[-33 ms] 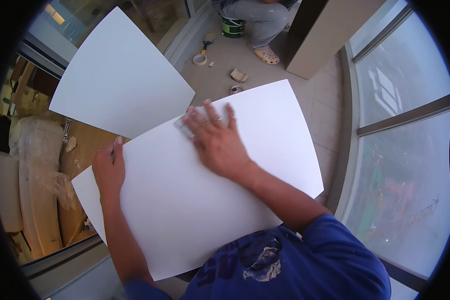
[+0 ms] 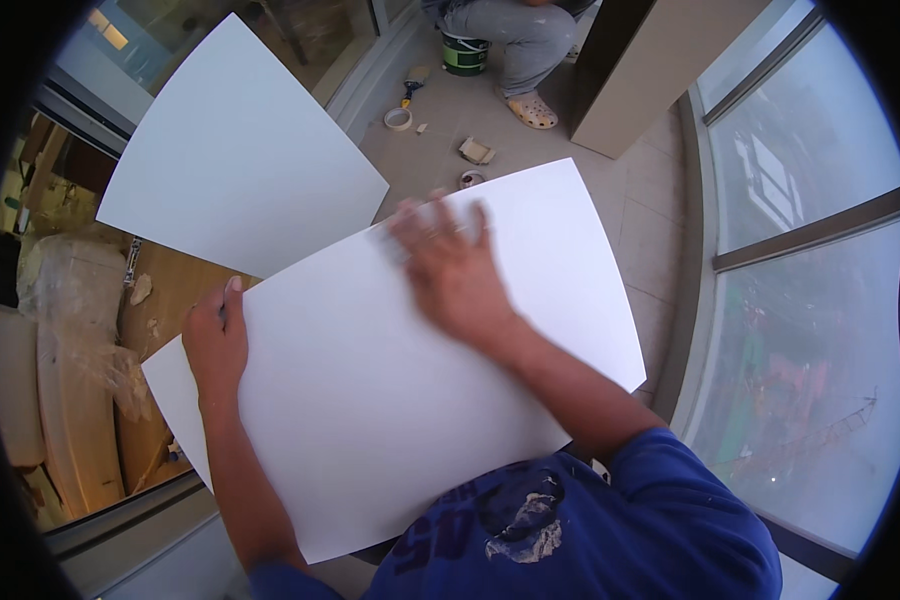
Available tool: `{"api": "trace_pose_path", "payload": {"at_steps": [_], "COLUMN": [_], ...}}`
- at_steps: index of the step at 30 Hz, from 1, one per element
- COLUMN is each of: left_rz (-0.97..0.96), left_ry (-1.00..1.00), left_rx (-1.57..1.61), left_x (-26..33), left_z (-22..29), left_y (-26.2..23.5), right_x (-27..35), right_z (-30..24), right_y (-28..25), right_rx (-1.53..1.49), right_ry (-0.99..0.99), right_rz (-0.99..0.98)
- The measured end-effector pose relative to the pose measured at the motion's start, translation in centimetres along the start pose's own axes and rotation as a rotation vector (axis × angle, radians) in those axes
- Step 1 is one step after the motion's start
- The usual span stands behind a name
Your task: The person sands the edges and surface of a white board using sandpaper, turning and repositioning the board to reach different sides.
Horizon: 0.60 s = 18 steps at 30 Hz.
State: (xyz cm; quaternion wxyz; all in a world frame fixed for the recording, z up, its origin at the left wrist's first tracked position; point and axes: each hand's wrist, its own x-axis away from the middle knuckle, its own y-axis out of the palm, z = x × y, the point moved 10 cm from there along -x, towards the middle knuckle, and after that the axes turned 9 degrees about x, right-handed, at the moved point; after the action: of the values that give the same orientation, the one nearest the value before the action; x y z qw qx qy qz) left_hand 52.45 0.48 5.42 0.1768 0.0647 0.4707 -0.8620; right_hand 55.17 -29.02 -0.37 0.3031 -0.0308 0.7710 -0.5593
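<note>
You have two white panels in view. The larger-looking one, the near white panel (image 2: 390, 400), lies flat directly below you and spans from your left forearm to the tiled floor (image 2: 660, 240) on the right. The second white panel (image 2: 235, 160) lies further away at upper left; its near corner comes just beside the far edge of the near panel, and whether the two touch cannot be told.

Your two hands are both on the near panel. Your right hand (image 2: 455, 270) rests palm down on the panel's upper face near its far edge, fingers spread flat and apart; the hand is blurred, and something small and grey shows at the fingertips that cannot be identified. Your left hand (image 2: 215, 335) clamps the panel's left edge, the thumb on top and the fingers wrapped beneath, out of sight.

One other person (image 2: 515, 40) crouches at the top of the view, only trousers and a light clog visible.

Containers: one paint bucket (image 2: 464, 53), green-banded, stands on the floor just beside that person's leg; its contents are not visible. One small open tin (image 2: 470, 179) sits on the floor at the far edge of the near panel; its contents cannot be told.

Smaller items on the floor, one each: a roll of masking tape (image 2: 398, 118), a paintbrush (image 2: 413, 83), and a crumpled scrap (image 2: 476, 151).
</note>
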Motion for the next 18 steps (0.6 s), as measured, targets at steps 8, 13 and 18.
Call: {"api": "trace_pose_path", "payload": {"at_steps": [8,13,18], "left_rz": [-0.037,-0.034,-0.051], "left_ry": [-0.052,-0.007,-0.05], "left_rx": [-0.013,-0.077,-0.014], "left_x": [-0.2,-0.2,0.0], "left_z": [0.1,0.2,0.7], "left_y": [0.1,0.4,0.4], "right_x": [3.0,1.9,3.7], "right_z": [21.4,11.2,22.9], "right_y": [-1.9,-1.4,-2.6], "right_rx": [0.305,0.179,0.302], "right_ry": [0.459,0.189,0.588], "right_rz": [0.078,0.042,0.069]}}
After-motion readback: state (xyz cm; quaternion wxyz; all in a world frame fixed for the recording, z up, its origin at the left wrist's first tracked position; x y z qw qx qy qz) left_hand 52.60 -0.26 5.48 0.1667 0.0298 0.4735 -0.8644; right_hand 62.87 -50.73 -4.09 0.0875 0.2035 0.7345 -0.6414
